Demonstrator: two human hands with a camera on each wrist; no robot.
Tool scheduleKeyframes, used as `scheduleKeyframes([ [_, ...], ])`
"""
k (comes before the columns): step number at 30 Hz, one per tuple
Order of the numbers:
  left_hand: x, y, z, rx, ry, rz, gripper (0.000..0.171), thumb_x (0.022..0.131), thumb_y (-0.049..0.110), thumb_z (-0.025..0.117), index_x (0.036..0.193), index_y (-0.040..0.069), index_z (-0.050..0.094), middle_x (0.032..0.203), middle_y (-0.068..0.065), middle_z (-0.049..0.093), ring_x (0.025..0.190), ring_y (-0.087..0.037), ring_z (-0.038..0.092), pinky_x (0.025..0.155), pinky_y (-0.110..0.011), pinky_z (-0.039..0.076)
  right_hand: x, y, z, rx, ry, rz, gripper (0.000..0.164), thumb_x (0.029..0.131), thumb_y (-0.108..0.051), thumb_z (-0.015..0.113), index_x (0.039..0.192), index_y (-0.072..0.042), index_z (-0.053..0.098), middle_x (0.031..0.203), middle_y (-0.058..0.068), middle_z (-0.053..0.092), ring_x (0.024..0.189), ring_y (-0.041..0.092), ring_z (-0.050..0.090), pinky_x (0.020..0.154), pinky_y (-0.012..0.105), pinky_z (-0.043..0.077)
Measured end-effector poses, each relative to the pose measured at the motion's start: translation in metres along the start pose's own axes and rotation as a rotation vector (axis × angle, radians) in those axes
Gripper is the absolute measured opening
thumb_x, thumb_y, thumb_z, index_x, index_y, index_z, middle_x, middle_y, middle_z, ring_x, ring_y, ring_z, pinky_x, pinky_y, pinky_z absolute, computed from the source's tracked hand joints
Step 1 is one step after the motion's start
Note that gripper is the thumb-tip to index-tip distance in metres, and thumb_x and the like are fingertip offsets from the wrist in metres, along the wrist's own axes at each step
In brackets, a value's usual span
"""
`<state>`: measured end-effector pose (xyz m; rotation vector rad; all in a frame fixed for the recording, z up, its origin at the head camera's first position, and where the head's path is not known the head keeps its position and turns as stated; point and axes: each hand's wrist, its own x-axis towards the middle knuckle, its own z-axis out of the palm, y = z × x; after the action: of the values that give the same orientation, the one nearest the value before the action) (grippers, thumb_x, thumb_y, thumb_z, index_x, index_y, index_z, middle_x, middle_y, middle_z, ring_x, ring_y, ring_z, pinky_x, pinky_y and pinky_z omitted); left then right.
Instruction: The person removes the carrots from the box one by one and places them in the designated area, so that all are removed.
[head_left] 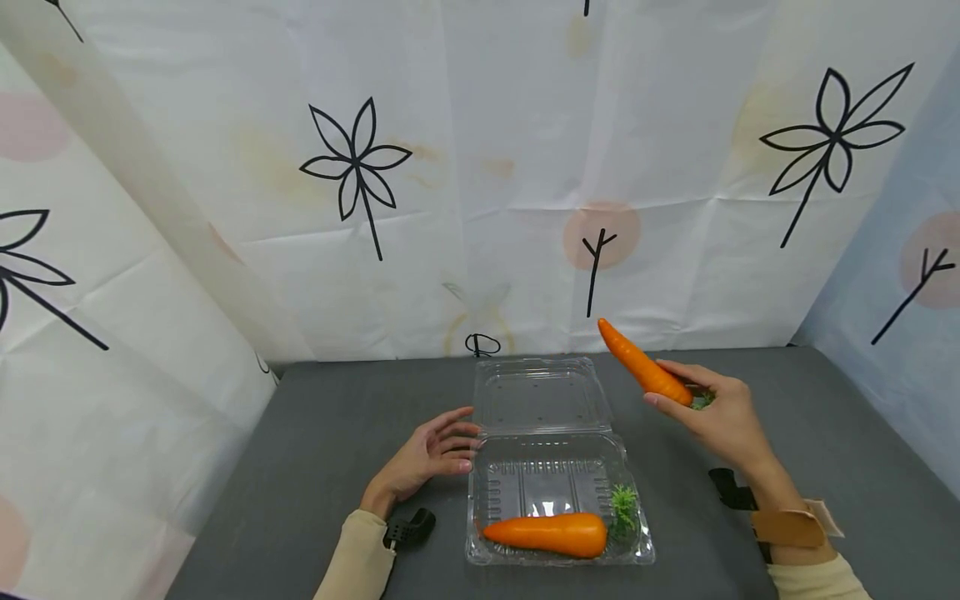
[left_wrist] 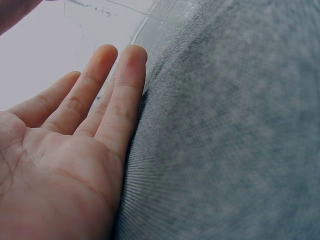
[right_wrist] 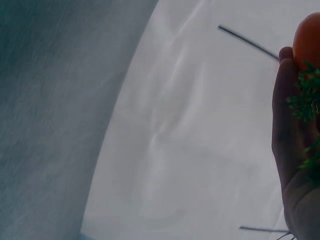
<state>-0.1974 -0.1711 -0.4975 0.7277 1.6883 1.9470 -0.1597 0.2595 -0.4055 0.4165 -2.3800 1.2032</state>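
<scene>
In the head view my right hand (head_left: 723,412) holds a carrot (head_left: 645,365) by its thick end, thumb on one side and fingers on the other. Its tip points up and left, and its green top (right_wrist: 306,95) shows against the palm in the right wrist view. A clear plastic clamshell box (head_left: 547,450) lies with its lid (head_left: 540,396) folded back. Inside, along the near side, lies a second carrot (head_left: 551,533), its green top (head_left: 624,507) to the right. My left hand (head_left: 423,458) is beside the box's left edge, fingers (left_wrist: 125,95) extended and fingertips right at the wall.
A dark grey cloth-covered table (head_left: 352,400) carries the box. Behind it hangs a white curtain (head_left: 480,167) with black flower drawings, and more fabric closes off both sides. Each wrist wears a strapped camera, such as the black one (head_left: 410,529) on the left.
</scene>
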Motion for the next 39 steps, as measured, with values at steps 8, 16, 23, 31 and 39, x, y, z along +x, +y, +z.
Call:
scheduleKeyframes([
  [8, 0.000, -0.001, 0.000, 0.006, 0.005, 0.001, 0.081, 0.095, 0.002, 0.071, 0.158, -0.005, 0.021, 0.146, -0.029, 0.045, 0.128, -0.034, 0.055, 0.104, -0.040, 0.052, -0.002, 0.030, -0.024, -0.126, 0.091, 0.236, 0.053, 0.089, -0.022, 0.081, 0.134, 0.002, 0.065, 0.122, 0.030, 0.064, 0.084, -0.014, 0.048, 0.057, 0.015, 0.048],
  [16, 0.000, 0.000, 0.000, 0.007, 0.006, 0.000, 0.082, 0.095, 0.003, 0.071, 0.158, -0.005, 0.021, 0.146, -0.028, 0.045, 0.128, -0.032, 0.056, 0.105, -0.040, 0.051, -0.009, 0.058, -0.034, -0.239, 0.132, 0.438, 0.063, 0.093, -0.038, 0.076, 0.134, 0.008, 0.062, 0.120, 0.035, 0.063, 0.085, 0.018, 0.060, 0.055, 0.018, 0.046],
  [23, 0.000, -0.001, 0.000, 0.003, 0.011, -0.006, 0.082, 0.094, 0.003, 0.072, 0.159, -0.005, 0.022, 0.146, -0.028, 0.045, 0.127, -0.031, 0.056, 0.104, -0.040, 0.052, -0.014, 0.072, -0.036, -0.321, 0.098, 0.601, 0.068, 0.096, -0.041, 0.069, 0.134, 0.014, 0.058, 0.125, 0.039, 0.057, 0.098, 0.047, 0.054, 0.069, 0.044, 0.044],
  [31, 0.000, -0.001, -0.001, 0.007, 0.006, -0.003, 0.081, 0.095, 0.003, 0.071, 0.159, -0.005, 0.022, 0.146, -0.028, 0.045, 0.128, -0.034, 0.055, 0.104, -0.040, 0.052, -0.015, 0.079, -0.041, -0.397, 0.022, 0.691, 0.066, 0.095, -0.038, 0.071, 0.130, 0.017, 0.058, 0.124, 0.040, 0.055, 0.095, 0.049, 0.053, 0.073, 0.052, 0.041],
  [39, 0.001, 0.000, 0.000, 0.010, 0.007, 0.000, 0.081, 0.094, 0.003, 0.072, 0.159, -0.005, 0.022, 0.146, -0.029, 0.045, 0.127, -0.031, 0.057, 0.104, -0.040, 0.052, -0.016, 0.080, -0.043, -0.462, -0.056, 0.715, 0.069, 0.094, -0.039, 0.071, 0.131, 0.017, 0.056, 0.124, 0.042, 0.054, 0.083, 0.048, 0.058, 0.061, 0.044, 0.043],
])
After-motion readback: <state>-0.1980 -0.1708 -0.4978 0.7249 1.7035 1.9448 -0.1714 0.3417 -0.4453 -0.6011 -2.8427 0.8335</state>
